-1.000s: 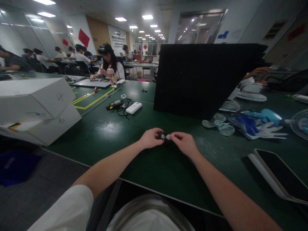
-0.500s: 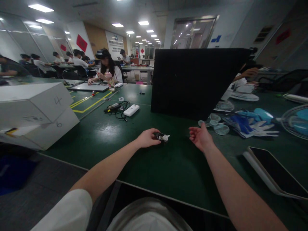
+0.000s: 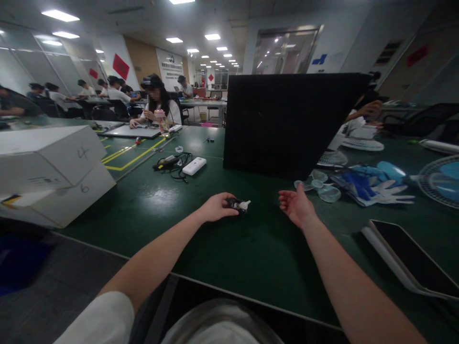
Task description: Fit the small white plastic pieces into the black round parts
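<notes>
My left hand is closed around a small black-and-white object, gripped between thumb and fingers low over the green table. Its white end sticks out to the right; its exact kind is too small to make out. Off to the right, my right hand is held with palm turned inward and fingers loosely curved, apart from the thumb, with nothing in it. Just behind that hand lie several pale, clear round plastic pieces.
A large black panel stands ahead. White boxes are stacked at left; a white power bank and black cables lie beyond my left hand. Gloves, a fan and a phone are at right. A person sits opposite.
The whole view has shifted slightly. Both hands keep nearly the same pose, and the small object stays in my left hand.
</notes>
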The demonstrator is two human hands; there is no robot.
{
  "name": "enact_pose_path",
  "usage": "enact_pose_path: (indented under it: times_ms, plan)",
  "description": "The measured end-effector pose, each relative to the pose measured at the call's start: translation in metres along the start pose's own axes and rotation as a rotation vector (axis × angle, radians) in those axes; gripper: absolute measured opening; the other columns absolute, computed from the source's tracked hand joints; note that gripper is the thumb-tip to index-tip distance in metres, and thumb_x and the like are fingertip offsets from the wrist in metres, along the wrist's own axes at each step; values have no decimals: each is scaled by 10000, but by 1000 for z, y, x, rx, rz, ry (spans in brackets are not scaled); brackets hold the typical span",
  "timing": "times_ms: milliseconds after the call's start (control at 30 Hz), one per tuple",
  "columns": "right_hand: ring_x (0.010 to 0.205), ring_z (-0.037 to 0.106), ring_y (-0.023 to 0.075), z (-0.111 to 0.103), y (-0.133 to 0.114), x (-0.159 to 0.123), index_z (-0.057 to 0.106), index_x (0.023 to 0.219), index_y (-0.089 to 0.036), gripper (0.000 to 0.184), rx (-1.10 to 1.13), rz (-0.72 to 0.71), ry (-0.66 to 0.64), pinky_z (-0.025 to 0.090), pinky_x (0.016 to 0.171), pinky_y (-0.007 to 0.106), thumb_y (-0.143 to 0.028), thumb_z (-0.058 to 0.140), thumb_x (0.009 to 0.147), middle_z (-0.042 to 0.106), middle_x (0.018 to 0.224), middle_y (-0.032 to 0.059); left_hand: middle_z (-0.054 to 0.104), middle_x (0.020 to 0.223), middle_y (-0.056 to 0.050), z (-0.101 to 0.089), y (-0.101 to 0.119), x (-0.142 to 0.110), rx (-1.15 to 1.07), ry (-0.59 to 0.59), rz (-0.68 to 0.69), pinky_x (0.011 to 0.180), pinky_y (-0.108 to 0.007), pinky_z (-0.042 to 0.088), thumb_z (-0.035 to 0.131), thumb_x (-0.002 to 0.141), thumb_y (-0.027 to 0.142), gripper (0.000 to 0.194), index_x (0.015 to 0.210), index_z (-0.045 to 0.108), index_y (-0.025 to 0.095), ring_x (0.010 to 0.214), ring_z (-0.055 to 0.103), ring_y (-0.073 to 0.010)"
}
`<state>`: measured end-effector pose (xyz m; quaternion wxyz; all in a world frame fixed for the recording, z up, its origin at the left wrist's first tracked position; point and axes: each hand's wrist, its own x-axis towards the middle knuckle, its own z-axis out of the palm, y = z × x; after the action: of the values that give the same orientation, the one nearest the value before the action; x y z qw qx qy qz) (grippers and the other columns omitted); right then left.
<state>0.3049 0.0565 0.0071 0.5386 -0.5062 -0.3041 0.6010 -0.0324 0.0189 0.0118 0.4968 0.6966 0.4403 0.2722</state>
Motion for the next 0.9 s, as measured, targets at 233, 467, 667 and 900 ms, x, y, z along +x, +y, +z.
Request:
enact_pose_path:
  times_ms: [233,467,667,900]
  plan:
    - [534,548,170,0,0,0,668,854,-202,675,-45,-5,2,447,478,306,-735,268,960,646,686,80,755,1070,-108,-59,-30,-24,-15,248,-33,803,-352,564,754,814,387,643,1390,546,191,919,724,-224]
    - [521,531,162,6,-1,-3,666,826,-199,658,-11,-10,9,441,460,289,-726,296,962,629,659,76,726,916,-48,-152,-74,-86,573,801,-222,777,-339,526,647,822,473,610,1365,583,201,790,671,-210]
    - [544,560,178,2,0,1,665,842,-201,645,-44,-22,9,467,482,305,-716,297,966,641,676,86,640,1160,-124,-169,-70,-107,1072,845,-300,876,-396,483,602,833,428,556,1360,612,251,1006,634,-299]
    - [542,564,179,1,1,4,667,844,-204,624,-72,-22,7,476,474,308,-696,305,975,644,684,91,623,1171,-158,-144,-50,-105,1297,752,-282,1012,-553,310,590,830,329,483,1307,656,301,1129,527,-381]
